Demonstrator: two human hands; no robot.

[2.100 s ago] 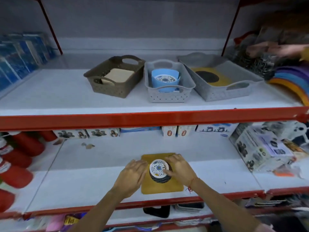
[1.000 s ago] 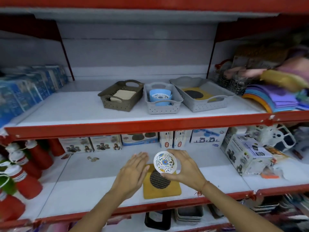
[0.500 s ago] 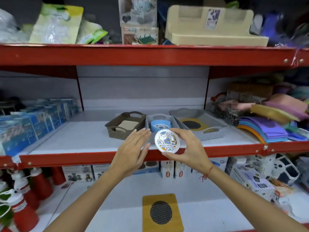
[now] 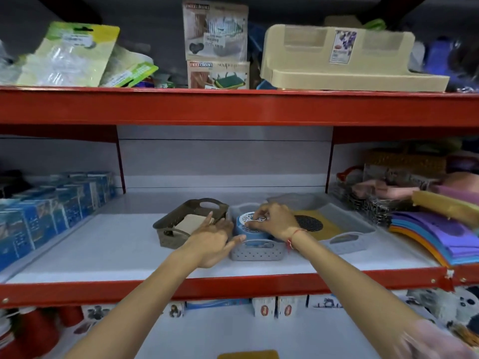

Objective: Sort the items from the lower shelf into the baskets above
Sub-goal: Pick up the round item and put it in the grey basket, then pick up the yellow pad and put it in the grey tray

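Reaching over the middle shelf [image 4: 77, 257], your right hand [image 4: 272, 221] sits above the small grey basket [image 4: 256, 251], its fingers [image 4: 255, 212] pinched narrow on the rim of the round patterned disc [image 4: 246, 218]. That disc lies flat on top of the blue round items [image 4: 246, 230] already stacked inside this basket, so it is in the centre one of the three baskets. A red thread [image 4: 294, 235] circles your right wrist.

Your left hand [image 4: 212, 238] is at nine o'clock from the grey basket, fingers [image 4: 237, 239] loosely spread and holding nothing; the thumb tip is just beside the basket's left wall, though contact cannot be made out.

At ten o'clock from your left hand stands the brown basket [image 4: 171, 229] with a beige square pad [image 4: 193, 222] inside. At three o'clock from your right hand is the large grey tray basket [image 4: 347, 240], carrying a yellow mat with a dark mesh circle [image 4: 309, 224].

Down at six o'clock, at the frame's lower edge, a yellow mat edge [image 4: 248, 354] shows on the lower shelf [image 4: 220, 332]. Blue boxes [image 4: 51, 208] fill the shelf at nine o'clock, and coloured foam sheets [image 4: 438, 234] lie at three o'clock.
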